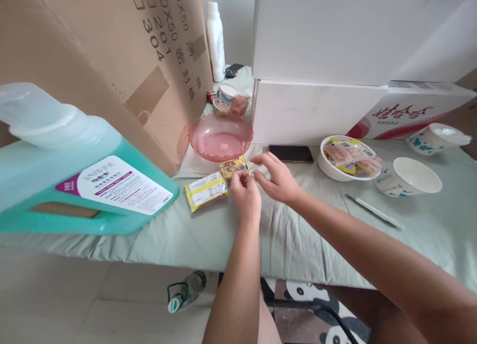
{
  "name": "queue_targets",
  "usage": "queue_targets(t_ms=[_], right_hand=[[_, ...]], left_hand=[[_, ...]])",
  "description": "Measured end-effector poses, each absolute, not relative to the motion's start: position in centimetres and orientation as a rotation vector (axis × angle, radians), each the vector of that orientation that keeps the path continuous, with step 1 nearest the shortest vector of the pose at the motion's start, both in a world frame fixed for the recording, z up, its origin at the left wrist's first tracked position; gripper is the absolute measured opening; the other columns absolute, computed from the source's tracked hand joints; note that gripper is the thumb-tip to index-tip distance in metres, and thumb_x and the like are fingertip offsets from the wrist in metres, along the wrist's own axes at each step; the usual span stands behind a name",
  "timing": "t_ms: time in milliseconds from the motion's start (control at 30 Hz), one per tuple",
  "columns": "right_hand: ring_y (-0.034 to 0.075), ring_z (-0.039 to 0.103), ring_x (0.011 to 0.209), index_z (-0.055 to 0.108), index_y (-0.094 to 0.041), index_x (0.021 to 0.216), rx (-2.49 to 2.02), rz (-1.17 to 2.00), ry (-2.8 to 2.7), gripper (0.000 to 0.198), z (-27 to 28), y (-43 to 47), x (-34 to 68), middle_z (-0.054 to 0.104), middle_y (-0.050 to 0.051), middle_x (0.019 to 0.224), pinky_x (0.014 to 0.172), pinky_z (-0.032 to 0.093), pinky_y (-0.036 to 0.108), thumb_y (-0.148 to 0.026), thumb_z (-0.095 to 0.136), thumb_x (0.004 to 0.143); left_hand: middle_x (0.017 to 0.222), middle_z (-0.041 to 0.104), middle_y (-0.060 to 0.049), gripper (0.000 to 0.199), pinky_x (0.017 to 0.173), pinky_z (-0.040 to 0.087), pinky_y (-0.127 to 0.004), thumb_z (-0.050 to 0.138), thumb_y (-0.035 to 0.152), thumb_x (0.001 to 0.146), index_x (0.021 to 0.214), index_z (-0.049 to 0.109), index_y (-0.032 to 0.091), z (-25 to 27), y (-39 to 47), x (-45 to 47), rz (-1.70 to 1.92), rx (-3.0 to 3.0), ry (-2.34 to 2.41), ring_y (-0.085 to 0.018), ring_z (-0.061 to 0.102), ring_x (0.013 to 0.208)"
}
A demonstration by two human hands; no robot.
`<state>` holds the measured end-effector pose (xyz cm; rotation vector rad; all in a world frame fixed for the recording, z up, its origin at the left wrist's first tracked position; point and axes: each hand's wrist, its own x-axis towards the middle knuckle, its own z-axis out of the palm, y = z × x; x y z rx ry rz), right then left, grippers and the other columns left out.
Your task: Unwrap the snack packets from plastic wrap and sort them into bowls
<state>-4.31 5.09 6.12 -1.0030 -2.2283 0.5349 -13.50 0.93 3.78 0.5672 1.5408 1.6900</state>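
My left hand (246,195) is closed, its thumb and fingers pinched together against the lower edge of a yellow snack packet (233,166). The fingers hide what sits in the pinch. Close on its right, my right hand (276,177) has its fingers apart, with the tips near my left fingertips and nothing visible in them. A second packet, white and yellow (207,191), lies left of my left hand, its end against the first packet. Just behind the packets stands a pink, gold-rimmed bowl (220,138) with a bare bottom.
A dark phone (291,154) lies behind my right hand. Farther right are a white bowl (323,160) of wrapped snacks, a paper cup (408,177) and a white pen (374,211). A big jug of green liquid (149,168) and a cardboard box (122,71) stand left.
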Motion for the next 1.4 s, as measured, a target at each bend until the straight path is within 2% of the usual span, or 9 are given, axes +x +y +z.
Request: queue_targets(t_ms=[133,200,300,567,700,833,1067,1233,1400], right_hand=[[0.024,0.064,0.093,0.056,-0.025,0.106,-1.198,0.635,-2.174,0.017,2.4,-1.9,4.3,0.066,0.008,0.097,0.083,0.050,0.039,-0.025,0.046,0.092],[0.023,0.064,0.088,0.055,-0.025,0.105,-1.257,0.671,-2.195,0.015,0.9,-4.6,7.3,0.066,0.009,0.096,0.078,0.050,0.039,-0.023,0.047,0.093],[0.023,0.064,0.088,0.056,-0.025,0.105,-1.242,0.659,-2.243,0.016,-0.3,-6.5,9.5,0.066,0.009,0.094,0.079,0.050,0.040,-0.021,0.047,0.093],[0.027,0.061,0.097,0.061,-0.020,0.111,-1.277,0.648,-2.283,0.024,0.0,-5.4,9.2,0.067,0.011,0.105,0.085,0.044,0.043,-0.023,0.046,0.093],[0.026,0.062,0.098,0.063,-0.019,0.112,-1.261,0.760,-2.241,0.026,0.4,-5.4,9.6,0.068,0.011,0.107,0.087,0.044,0.042,-0.022,0.048,0.091],[0.025,0.062,0.103,0.063,-0.017,0.120,-1.227,0.842,-2.099,0.034,1.5,-4.2,11.2,0.068,0.011,0.110,0.091,0.046,0.038,-0.020,0.051,0.088],[0.026,0.066,0.099,0.034,-0.025,0.156,-1.762,0.747,-1.640,0.063,3.8,1.2,18.0,0.068,0.010,0.115,0.081,0.047,0.037,-0.026,0.043,0.093],[0.028,0.069,0.097,0.047,-0.025,0.146,-1.832,0.799,-1.627,0.054,4.6,2.7,19.2,0.063,0.013,0.127,0.077,0.049,0.038,-0.029,0.046,0.092],[0.027,0.069,0.097,0.058,-0.020,0.126,-1.751,0.858,-1.558,0.037,5.2,2.5,18.8,0.068,0.014,0.116,0.078,0.049,0.037,-0.029,0.047,0.091]], left_hand=[[0.102,0.063,-0.008,0.014,0.101,0.045,-0.041,0.056,0.015,0.077,0.086,0.059,0.023,3.4,0.6,-13.4,1.561,1.245,2.011,-0.024,0.059,0.106],[0.133,0.055,-0.016,0.031,0.114,0.034,-0.052,0.060,0.017,0.077,0.107,0.063,0.022,2.8,0.8,-13.4,1.414,1.317,2.271,-0.033,0.046,0.134],[0.154,0.036,-0.021,0.057,0.119,0.024,-0.060,0.064,0.021,0.078,0.134,0.055,0.019,1.7,1.2,-13.4,1.179,1.381,2.428,-0.041,0.026,0.149],[0.148,0.038,-0.018,0.065,0.112,0.035,-0.064,0.069,0.029,0.078,0.141,0.055,0.024,1.5,2.0,-12.5,0.872,1.417,2.654,-0.045,0.037,0.139],[0.155,0.027,-0.023,0.059,0.122,0.026,-0.056,0.068,0.023,0.079,0.137,0.056,0.014,1.5,2.5,-12.0,0.913,1.622,2.594,-0.042,0.028,0.148],[0.147,0.038,-0.022,0.051,0.122,0.029,-0.051,0.065,0.020,0.080,0.130,0.055,0.013,1.4,2.7,-11.2,0.916,1.731,2.520,-0.036,0.035,0.146],[0.137,0.051,-0.021,0.047,0.117,0.036,-0.054,0.062,0.024,0.079,0.124,0.054,0.014,1.2,2.3,-10.2,1.023,1.944,2.357,-0.036,0.045,0.139],[0.149,0.040,-0.024,0.072,0.122,0.027,-0.060,0.068,0.031,0.071,0.135,0.038,0.016,1.4,1.8,-8.4,1.536,2.080,2.305,-0.040,0.034,0.147],[0.134,0.059,-0.012,0.045,0.107,0.050,-0.048,0.065,0.040,0.079,0.119,0.053,0.024,3.4,3.3,0.8,1.378,1.427,1.777,-0.031,0.057,0.130]])
